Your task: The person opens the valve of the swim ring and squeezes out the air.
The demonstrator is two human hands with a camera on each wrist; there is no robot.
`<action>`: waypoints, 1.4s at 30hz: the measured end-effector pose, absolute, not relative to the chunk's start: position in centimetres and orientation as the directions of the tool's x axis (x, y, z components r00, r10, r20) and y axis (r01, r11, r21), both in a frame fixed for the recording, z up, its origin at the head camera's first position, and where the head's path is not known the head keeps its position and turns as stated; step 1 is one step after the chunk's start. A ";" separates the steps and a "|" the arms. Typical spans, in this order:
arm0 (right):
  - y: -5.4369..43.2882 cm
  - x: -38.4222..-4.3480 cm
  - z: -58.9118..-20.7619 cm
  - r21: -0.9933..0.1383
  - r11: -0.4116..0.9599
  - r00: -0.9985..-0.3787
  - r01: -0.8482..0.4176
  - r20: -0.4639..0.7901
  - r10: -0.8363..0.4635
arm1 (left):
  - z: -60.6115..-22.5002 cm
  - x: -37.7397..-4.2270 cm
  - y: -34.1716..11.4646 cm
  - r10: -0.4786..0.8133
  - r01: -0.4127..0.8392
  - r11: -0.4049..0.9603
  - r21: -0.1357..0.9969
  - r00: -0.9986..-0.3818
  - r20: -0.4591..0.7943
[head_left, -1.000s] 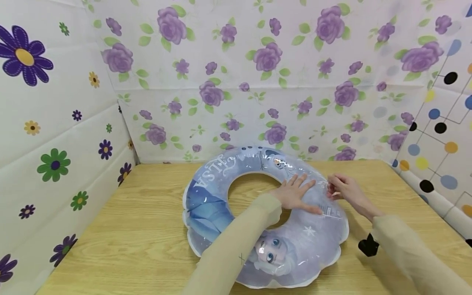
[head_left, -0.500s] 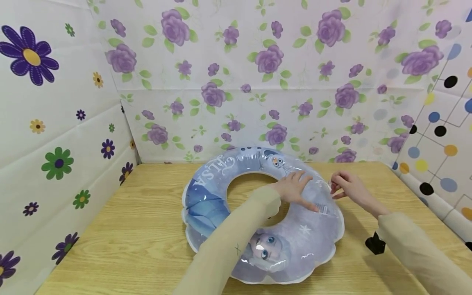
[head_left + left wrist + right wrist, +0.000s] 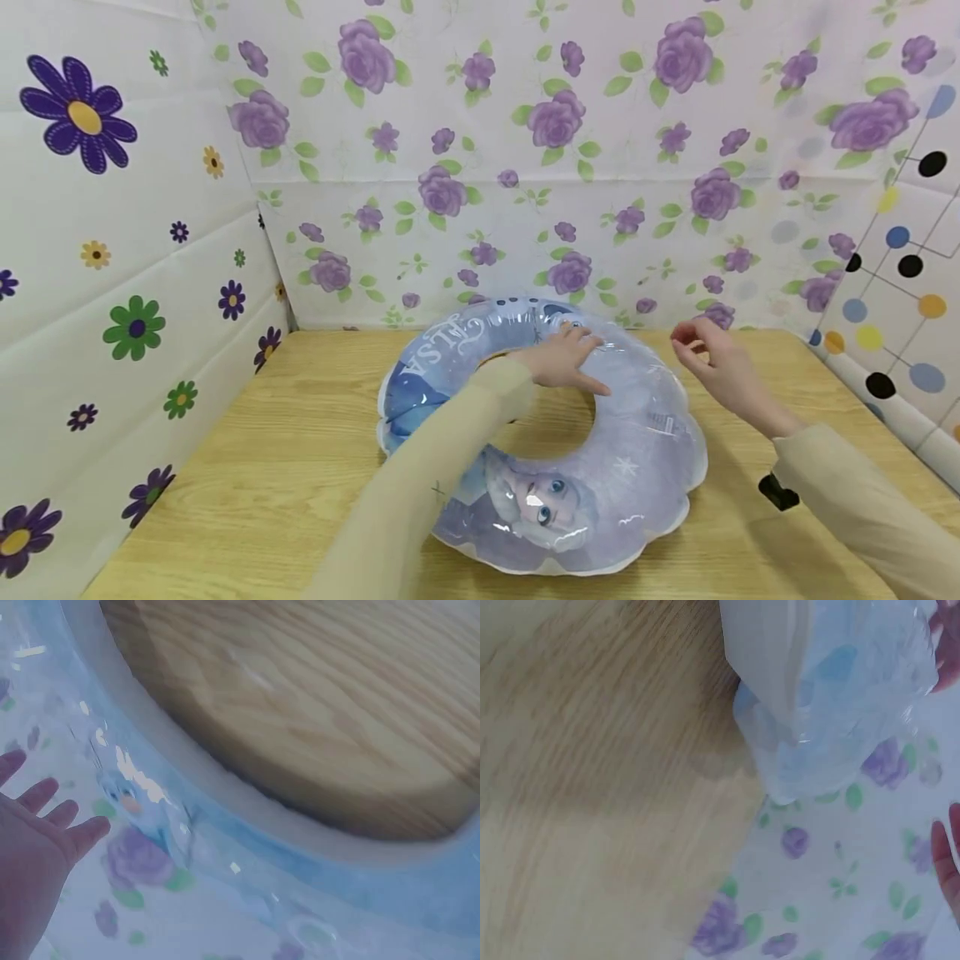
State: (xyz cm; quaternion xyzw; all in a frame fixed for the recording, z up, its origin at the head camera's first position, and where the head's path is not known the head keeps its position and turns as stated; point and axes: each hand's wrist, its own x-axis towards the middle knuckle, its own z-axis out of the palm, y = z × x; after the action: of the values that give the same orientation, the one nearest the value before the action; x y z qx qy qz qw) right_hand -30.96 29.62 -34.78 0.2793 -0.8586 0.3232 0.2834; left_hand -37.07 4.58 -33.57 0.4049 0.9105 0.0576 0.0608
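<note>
An inflated swim ring (image 3: pixel 645 467), pale blue and lilac with printed cartoon figures and the lettering "ELSA", lies flat on the table. My left hand (image 3: pixel 562 358) reaches over its hole to the far inner side, fingers spread. In the left wrist view that hand (image 3: pixel 37 855) appears beside the ring's glossy tube (image 3: pixel 217 825); whether it touches cannot be told. My right hand (image 3: pixel 716 367) is in the air off the ring's right side, fingers loosely bent, with nothing visible in them. The right wrist view has its fingertips (image 3: pixel 943 859) apart from the ring (image 3: pixel 832 697).
The wooden table (image 3: pixel 285 467) extends to both sides of the ring. Behind it hangs a rose-patterned cloth (image 3: pixel 450 275); printed cloths also cover the left wall (image 3: pixel 150 258) and right wall (image 3: pixel 892 333). A small black object (image 3: pixel 778 492) shows below the right sleeve.
My right hand has come away from the ring's right edge, moving up and right. The left hand has slid leftward and away over the hole. The ring has shifted only slightly.
</note>
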 end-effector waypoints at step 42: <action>17.1 -26.5 -34.6 -0.169 0.231 -0.268 -0.958 0.250 -0.930 | -36.4 -38.9 -13.8 0.450 0.437 0.882 0.177 -0.893 -0.034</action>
State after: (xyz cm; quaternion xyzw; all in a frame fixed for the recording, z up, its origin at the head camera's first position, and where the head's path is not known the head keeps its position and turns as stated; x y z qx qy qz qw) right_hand -26.46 17.06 -34.58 0.6031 -0.7829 0.1450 0.0478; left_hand -38.93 -13.77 -36.36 0.2288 0.9692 0.0827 0.0370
